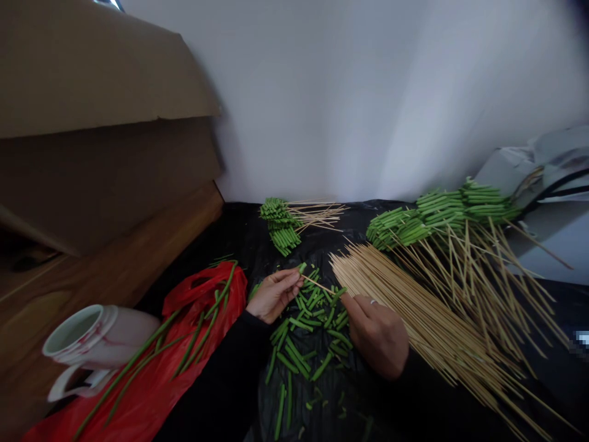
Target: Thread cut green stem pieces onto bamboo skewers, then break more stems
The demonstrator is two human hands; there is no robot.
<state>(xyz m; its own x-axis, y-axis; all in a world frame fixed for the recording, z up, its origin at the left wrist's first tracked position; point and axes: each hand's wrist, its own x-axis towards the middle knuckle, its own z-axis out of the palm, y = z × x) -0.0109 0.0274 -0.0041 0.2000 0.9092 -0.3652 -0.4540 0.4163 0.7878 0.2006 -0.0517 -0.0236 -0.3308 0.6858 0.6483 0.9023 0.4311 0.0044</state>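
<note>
Mug [126, 337] left, stalk pieces [297, 356] centre, skewers [405, 301] right

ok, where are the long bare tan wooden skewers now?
Head view, right of centre: the bare wooden skewers lie on the black plastic sheet, between the right hand and the large pile of skewered green stem pieces.

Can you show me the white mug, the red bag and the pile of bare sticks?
White mug [123, 334]: head view, on its outer side.
Red bag [147, 394]: head view, on bare red plastic.
Pile of bare sticks [426, 310]: head view, around its middle.
</note>
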